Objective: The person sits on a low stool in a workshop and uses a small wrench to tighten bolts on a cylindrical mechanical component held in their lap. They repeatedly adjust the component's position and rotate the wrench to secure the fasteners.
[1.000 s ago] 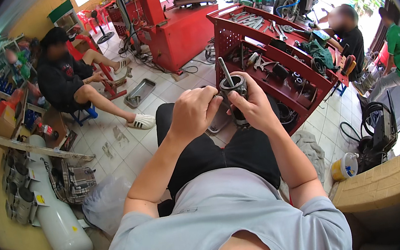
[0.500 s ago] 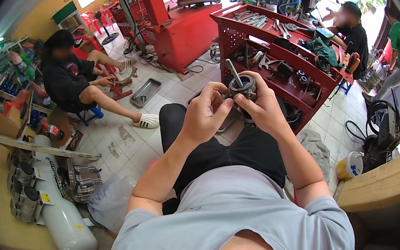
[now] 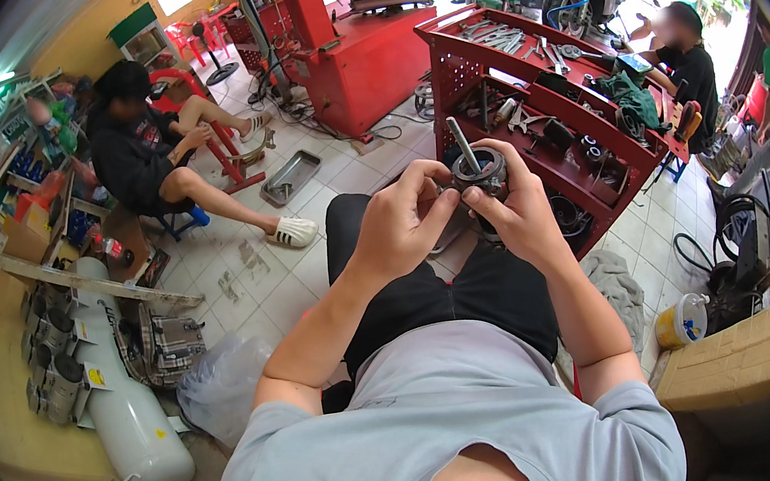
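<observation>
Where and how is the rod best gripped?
I'd pinch the rod by its upper end, from above: it stands tilted, top leaning left, and that end is bare. Lower down it enters the metal part, with the left hand and right hand on either side.

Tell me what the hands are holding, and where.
The right hand grips a dark cylindrical metal part by its right and near sides; whether the left hand also grips it is unclear.
</observation>
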A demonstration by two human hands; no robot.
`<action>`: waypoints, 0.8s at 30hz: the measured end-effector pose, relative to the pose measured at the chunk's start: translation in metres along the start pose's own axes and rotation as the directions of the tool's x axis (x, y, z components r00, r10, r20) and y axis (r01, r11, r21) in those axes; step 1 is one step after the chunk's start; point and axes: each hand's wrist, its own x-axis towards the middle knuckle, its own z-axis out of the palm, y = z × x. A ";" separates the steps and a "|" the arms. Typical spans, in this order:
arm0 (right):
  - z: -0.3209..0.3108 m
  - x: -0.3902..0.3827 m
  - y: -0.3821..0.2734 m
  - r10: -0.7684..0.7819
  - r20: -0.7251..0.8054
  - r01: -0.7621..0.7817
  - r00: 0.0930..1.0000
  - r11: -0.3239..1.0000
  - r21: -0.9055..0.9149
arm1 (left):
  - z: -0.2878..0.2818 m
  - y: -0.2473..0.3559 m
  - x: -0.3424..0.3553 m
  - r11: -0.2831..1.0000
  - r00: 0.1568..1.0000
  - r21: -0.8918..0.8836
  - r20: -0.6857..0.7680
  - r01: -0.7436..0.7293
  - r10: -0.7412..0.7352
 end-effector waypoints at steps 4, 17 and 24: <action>-0.001 -0.001 -0.001 -0.047 -0.008 0.047 0.999 0.998 -0.039 | 0.006 -0.011 -0.002 0.969 0.974 0.125 -0.045 -0.214 0.221; -0.003 -0.004 0.001 -0.362 -0.043 0.333 0.931 0.891 -0.310 | -0.001 -0.013 -0.004 0.969 0.988 -0.241 0.151 0.058 -0.021; -0.006 -0.008 -0.006 -0.435 -0.084 0.401 0.896 0.877 -0.265 | -0.001 0.007 -0.004 0.967 0.972 -0.104 -0.015 -0.233 0.233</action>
